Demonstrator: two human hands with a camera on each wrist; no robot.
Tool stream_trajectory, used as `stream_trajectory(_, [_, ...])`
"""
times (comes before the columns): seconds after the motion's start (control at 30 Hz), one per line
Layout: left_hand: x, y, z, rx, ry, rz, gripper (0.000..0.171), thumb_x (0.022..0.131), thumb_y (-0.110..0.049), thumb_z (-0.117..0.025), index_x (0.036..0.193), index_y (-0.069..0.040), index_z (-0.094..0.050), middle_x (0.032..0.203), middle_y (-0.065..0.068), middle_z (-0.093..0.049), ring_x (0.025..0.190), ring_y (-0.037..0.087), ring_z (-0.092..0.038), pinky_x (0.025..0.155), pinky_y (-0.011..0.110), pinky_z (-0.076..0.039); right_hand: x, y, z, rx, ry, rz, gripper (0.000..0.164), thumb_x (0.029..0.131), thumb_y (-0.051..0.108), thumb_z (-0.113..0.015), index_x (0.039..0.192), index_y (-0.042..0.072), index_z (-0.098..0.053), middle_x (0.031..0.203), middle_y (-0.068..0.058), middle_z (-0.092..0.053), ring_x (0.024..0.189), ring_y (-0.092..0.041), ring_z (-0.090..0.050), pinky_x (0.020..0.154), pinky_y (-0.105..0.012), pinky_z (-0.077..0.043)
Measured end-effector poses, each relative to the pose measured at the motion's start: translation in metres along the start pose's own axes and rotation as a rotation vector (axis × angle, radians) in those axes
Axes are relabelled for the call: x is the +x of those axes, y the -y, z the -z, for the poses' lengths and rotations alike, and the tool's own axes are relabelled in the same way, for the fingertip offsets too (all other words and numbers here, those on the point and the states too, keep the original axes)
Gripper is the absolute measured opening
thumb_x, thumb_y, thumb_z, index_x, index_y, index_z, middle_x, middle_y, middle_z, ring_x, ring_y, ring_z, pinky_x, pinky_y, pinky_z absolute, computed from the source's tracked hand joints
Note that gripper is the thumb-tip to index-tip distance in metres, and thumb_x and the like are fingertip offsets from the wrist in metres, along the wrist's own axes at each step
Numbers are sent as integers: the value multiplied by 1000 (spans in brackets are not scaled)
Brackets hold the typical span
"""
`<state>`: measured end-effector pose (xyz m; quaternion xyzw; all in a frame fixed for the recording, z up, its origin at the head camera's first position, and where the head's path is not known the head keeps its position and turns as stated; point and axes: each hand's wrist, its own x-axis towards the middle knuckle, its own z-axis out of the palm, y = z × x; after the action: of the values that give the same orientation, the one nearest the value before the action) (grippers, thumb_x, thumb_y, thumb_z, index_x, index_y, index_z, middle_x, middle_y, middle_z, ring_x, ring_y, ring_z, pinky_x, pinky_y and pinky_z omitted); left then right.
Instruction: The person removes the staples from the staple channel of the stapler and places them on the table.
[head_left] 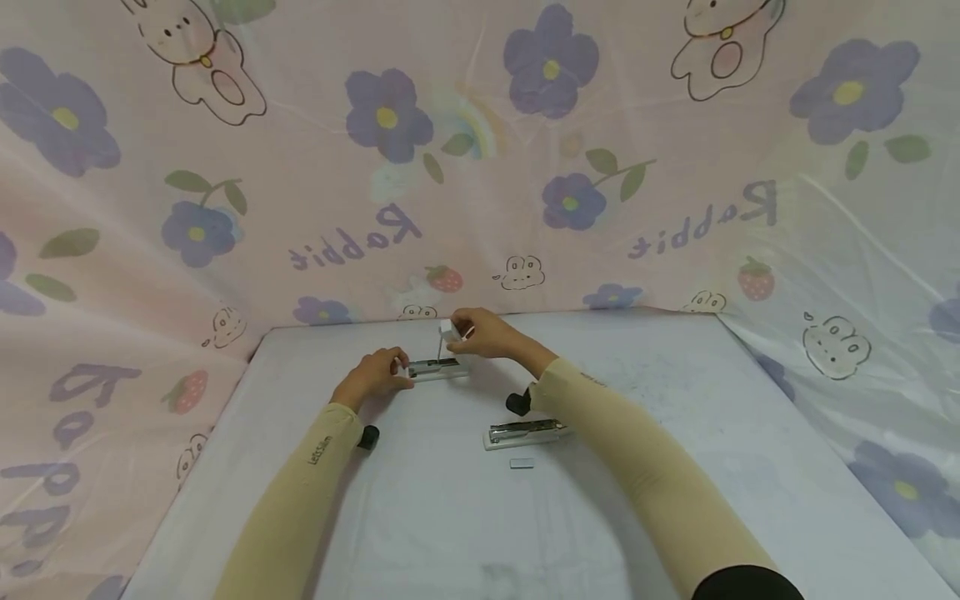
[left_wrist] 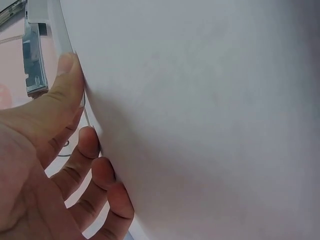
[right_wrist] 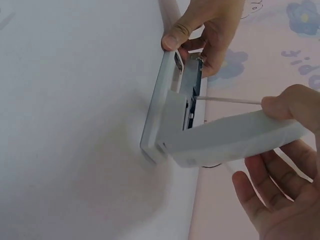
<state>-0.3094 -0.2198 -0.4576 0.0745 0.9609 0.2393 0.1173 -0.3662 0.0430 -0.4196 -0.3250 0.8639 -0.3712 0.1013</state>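
Observation:
A white stapler [head_left: 442,374] lies at the back of the table with its top cover [right_wrist: 235,137] swung up. My left hand [head_left: 372,377] grips the end of its base [right_wrist: 159,107], thumb on one side and fingers on the other. Pinched between thumb and fingers of my right hand [head_left: 491,333] is the raised cover. A thin rod [right_wrist: 227,100] runs from the cover down to the metal staple channel [right_wrist: 191,82]. In the left wrist view, the metal channel [left_wrist: 34,62] shows beyond the thumb.
A second stapler [head_left: 525,432], its metal channel exposed, lies nearer, partly behind the right sleeve [head_left: 645,458]. In front of it is a small grey bar [head_left: 521,463], like a strip of staples. A printed curtain [head_left: 480,192] hangs at the table's back edge.

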Motion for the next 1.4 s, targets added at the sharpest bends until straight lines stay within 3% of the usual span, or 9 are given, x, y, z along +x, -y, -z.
stream_trajectory(0.3, [-5,-3,1,-3,-13,-14,36,99,-25,-80,124,-7,-62,105,10,-56,95,27,-51,83,44,-45,-10,-8,12,23,-2,0,34,98,19,-80,126,4,-67,117,-9,-70,112,-24,-68,100,-36,-56])
stream_trajectory(0.63, [-5,-2,0,4,-16,-1,37,100,-26,-80,125,-7,-61,108,10,-57,98,27,-51,86,45,-46,-23,-24,31,57,-1,24,32,97,9,-79,126,0,-69,117,-13,-69,105,-25,-67,100,-40,-56])
stream_trajectory(0.8, [-1,1,-2,13,-25,-18,35,99,-24,-80,122,-7,-60,102,9,-56,93,26,-50,82,43,-44,-31,-32,37,19,1,10,30,96,9,-80,124,2,-71,127,-13,-67,109,-28,-66,99,-41,-56])
stream_trajectory(1.0, [2,3,-5,10,-20,-30,36,99,-26,-81,123,-9,-61,102,7,-56,93,25,-50,82,41,-43,-37,-39,39,-52,-10,-29,26,95,13,-82,117,8,-71,118,-8,-69,104,-23,-62,94,-40,-53])
stream_trajectory(1.4, [-1,-1,0,19,-4,-12,36,100,-25,-80,125,-8,-61,104,8,-56,97,27,-50,83,42,-44,-37,-57,34,-170,55,-117,27,96,14,-81,118,5,-69,116,-8,-73,109,-22,-67,104,-42,-52])
